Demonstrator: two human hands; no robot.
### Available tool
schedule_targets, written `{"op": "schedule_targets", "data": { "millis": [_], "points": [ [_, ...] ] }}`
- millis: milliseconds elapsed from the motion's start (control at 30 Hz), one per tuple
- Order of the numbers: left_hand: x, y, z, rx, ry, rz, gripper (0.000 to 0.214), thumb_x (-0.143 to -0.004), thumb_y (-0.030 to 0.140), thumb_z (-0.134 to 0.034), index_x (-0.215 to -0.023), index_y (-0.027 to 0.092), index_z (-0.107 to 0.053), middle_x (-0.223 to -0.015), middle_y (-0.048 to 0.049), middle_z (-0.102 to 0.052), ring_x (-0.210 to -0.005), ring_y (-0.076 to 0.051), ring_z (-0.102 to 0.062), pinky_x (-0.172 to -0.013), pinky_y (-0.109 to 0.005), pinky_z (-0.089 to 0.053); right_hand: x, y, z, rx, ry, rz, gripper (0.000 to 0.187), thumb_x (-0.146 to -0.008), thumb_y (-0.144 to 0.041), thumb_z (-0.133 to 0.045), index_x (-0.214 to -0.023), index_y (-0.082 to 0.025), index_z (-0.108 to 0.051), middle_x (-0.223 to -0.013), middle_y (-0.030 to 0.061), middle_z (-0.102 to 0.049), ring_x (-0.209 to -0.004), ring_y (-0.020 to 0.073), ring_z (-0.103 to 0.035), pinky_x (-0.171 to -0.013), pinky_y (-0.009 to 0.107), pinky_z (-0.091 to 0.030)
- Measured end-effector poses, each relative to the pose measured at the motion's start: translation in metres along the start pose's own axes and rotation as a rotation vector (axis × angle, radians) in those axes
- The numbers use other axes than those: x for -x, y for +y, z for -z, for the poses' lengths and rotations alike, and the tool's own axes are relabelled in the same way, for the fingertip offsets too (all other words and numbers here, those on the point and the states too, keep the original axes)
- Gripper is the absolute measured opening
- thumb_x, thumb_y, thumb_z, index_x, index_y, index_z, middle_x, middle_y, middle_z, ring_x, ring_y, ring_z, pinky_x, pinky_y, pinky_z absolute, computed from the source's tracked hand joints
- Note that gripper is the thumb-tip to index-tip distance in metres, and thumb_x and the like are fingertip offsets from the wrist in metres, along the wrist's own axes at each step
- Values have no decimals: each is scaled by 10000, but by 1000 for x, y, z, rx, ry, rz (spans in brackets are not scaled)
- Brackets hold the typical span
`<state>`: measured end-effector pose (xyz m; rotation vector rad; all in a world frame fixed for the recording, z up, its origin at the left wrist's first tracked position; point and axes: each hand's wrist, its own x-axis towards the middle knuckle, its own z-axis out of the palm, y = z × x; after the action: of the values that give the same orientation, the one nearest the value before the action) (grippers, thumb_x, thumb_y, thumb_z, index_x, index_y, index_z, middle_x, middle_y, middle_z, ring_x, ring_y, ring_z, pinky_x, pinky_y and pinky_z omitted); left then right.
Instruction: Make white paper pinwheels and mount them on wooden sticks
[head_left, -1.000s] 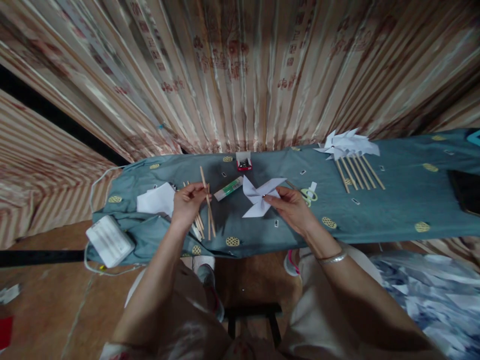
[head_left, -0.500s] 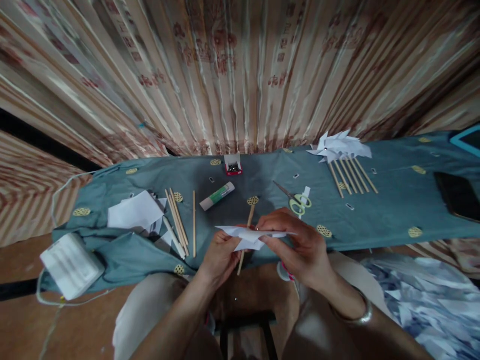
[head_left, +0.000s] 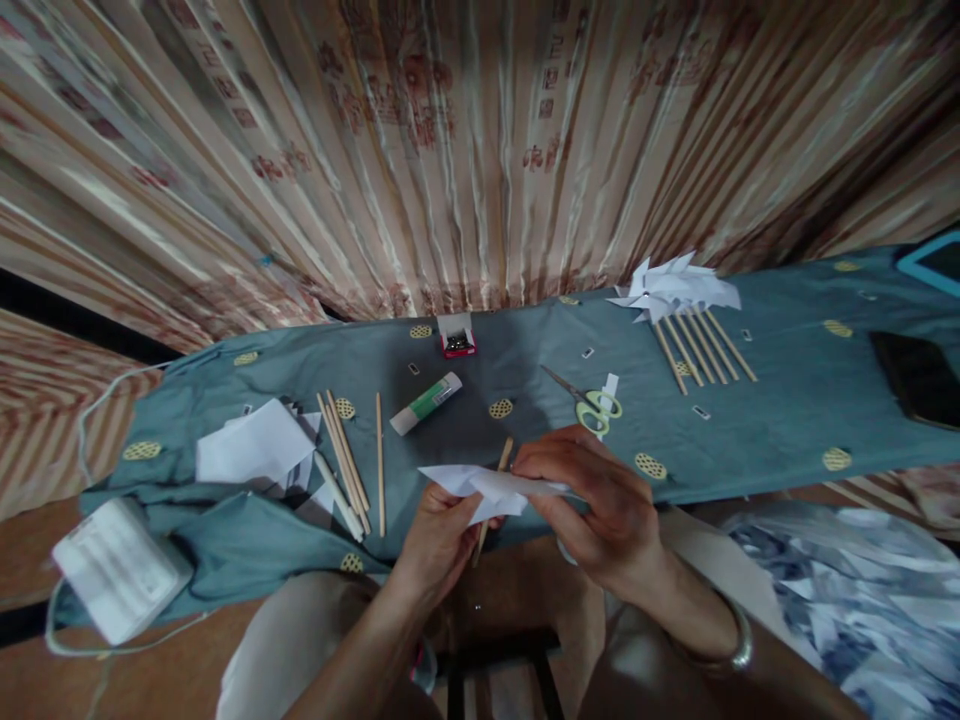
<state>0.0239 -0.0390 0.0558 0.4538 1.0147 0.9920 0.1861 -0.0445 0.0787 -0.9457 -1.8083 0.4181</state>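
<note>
A white paper pinwheel (head_left: pixel 487 486) is held up between both hands over the front edge of the table. My left hand (head_left: pixel 439 535) is closed on its left side, and a wooden stick (head_left: pixel 505 455) runs beneath the paper by those fingers. My right hand (head_left: pixel 596 500) pinches the pinwheel's right side, thumb below and fingers above; the fingertips are partly hidden. Just beyond lie green-handled scissors (head_left: pixel 596 408) on a strip of white paper. A glue stick (head_left: pixel 426 404) and a small red box of pins (head_left: pixel 457 342) rest farther back.
Loose wooden sticks (head_left: pixel 346 465), a white pen (head_left: pixel 337 497) and white paper sheets (head_left: pixel 259 445) lie left, near a white box with a cord (head_left: pixel 122 570). Several finished pinwheels (head_left: pixel 679 290) and a black phone (head_left: pixel 919 375) are on the right. A bag of paper scraps (head_left: pixel 877 600) stands lower right.
The pinwheel has tilted a little, showing more of its folded blades, and the stick has sunk lower behind it. Both hands keep their hold. The whole view has shifted slightly.
</note>
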Motion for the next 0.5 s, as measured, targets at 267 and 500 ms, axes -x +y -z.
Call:
{"op": "schedule_targets", "data": {
  "millis": [267,500],
  "points": [
    [-1,1,-3,64,4,5,364,-338,315,-1000,-510,165,-717,-511,3,-639,-481,-72,-542,-492,-173,-446,0,-1,1,-22,15,-34,265,-913,-100,-610,-1110,-267,-674,-947,22,-767,-887,197,-700,-801,391,-572],
    [-2,-2,1,33,-20,-1,343,-380,301,-995,-524,156,-720,-521,-3,-646,-487,-67,-539,-507,-167,-448,-3,-4,3,-12,36,-67,206,-916,-135,-626,-1059,-265,-701,-940,25,-773,-866,203,-709,-822,404,-558]
  ]
}}
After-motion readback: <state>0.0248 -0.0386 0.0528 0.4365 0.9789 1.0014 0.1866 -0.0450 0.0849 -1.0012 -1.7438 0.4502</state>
